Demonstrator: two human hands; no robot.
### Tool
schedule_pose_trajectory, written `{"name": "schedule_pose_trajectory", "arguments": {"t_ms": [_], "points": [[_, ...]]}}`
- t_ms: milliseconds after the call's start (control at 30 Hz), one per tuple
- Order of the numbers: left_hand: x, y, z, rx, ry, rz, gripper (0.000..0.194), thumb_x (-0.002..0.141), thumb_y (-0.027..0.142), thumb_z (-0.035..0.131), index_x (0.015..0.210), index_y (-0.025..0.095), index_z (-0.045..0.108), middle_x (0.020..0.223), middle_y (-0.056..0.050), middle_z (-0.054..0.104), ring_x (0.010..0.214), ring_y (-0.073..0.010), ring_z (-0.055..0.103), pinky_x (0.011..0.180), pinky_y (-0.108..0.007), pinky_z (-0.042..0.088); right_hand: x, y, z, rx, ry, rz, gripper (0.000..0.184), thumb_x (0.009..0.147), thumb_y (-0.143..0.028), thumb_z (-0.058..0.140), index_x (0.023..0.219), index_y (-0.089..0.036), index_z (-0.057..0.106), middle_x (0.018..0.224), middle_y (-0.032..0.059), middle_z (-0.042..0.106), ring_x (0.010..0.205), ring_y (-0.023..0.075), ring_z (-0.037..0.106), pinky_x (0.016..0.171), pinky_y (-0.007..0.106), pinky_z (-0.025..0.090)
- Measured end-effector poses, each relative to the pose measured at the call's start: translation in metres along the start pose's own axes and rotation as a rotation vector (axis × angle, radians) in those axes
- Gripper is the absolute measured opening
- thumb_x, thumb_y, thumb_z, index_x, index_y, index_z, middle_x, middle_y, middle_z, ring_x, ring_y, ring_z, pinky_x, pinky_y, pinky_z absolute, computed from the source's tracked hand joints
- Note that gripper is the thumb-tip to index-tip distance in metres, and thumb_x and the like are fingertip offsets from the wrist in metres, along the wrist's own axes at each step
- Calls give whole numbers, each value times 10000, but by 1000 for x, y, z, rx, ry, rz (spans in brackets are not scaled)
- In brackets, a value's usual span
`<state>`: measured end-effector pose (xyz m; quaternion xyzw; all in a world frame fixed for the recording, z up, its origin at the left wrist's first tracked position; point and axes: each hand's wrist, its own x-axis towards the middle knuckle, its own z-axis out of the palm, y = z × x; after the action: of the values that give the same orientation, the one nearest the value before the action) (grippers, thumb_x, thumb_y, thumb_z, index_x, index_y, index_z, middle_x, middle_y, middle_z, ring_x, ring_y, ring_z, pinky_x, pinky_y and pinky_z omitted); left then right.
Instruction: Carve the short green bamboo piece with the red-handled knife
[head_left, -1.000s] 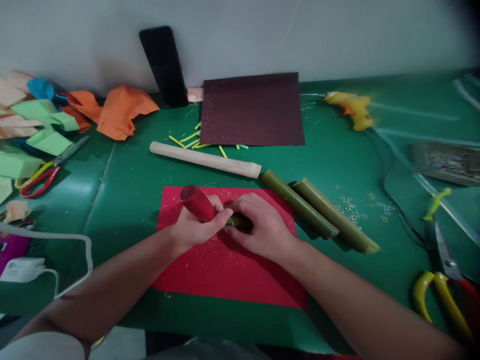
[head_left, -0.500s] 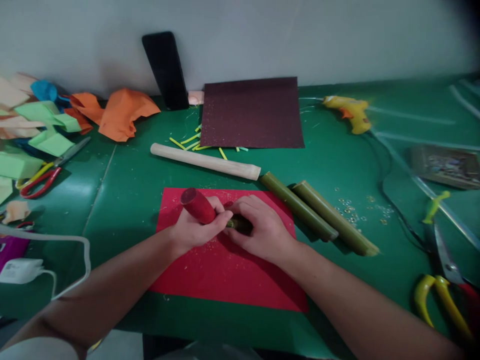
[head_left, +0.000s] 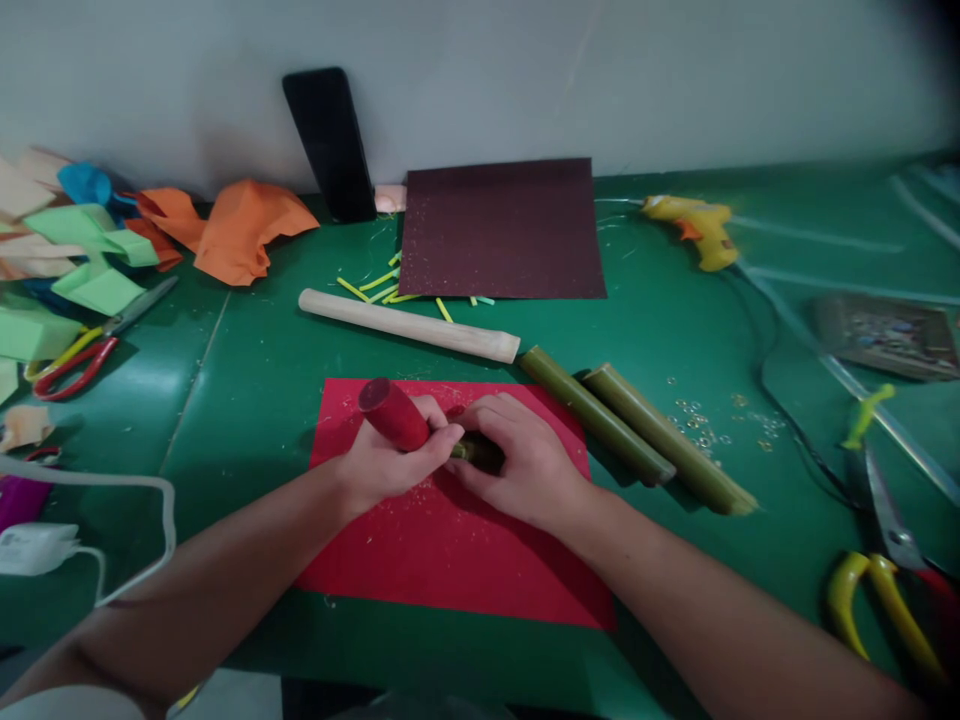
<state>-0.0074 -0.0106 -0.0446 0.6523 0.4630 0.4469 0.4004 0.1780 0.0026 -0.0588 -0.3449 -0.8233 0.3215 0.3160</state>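
Ctr of frame, L hand [head_left: 394, 465] was closed firmly round a red cylinder [head_left: 394, 413], its flat end tilted up toward upper left. R hand [head_left: 529, 455] was curled, thumb and fingers bent round a short green piece [head_left: 480, 452]; partly hidden, so couldn't tell its full length. L thumb tip sat right by the piece's near end; exact contact btwn cylinder and piece was covered by fingers. Both were over the red sheet [head_left: 465, 560], lower ctr, w/ pale flecks on it.

Step in hand, my read: close two-handed work on the piece, R steadying, L on the cylinder. Next move prob. called for a firm R hold, L fingertips kept clear of the join, and the cylinder's tilt controlled.

Pale stick [head_left: 409, 325] lay just above the sheet; two green tubes [head_left: 600, 415] lay side by side, right of ctr. Yellow glue gun [head_left: 697, 230] was upper right.
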Motion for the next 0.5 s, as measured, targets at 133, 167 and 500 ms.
{"name": "schedule_pose_trajectory", "arguments": {"t_ms": [133,167,500], "points": [[-1,0,0,-5,5,4,246,833,210,649,608,161,564,569,20,569,512,-77,530,486,-174,441,0,0,0,12,-8,14,188,810,-201,697,990,-163,660,959,89,714,891,223,644,799,383,517],[-1,0,0,-6,4,4,244,836,210,649,611,162,567,574,19,575,517,-79,536,492,-177,448,1,0,0,15,-10,16,185,811,-203,696,987,-162,662,959,91,714,892,224,644,799,383,518],[-2,-3,0,-81,18,12,332,858,351,703,617,169,565,579,12,568,519,-90,522,490,-205,439,3,-2,-1,12,-21,12,147,841,-235,679,946,-132,678,877,88,688,824,209,623,747,366,495]]}}
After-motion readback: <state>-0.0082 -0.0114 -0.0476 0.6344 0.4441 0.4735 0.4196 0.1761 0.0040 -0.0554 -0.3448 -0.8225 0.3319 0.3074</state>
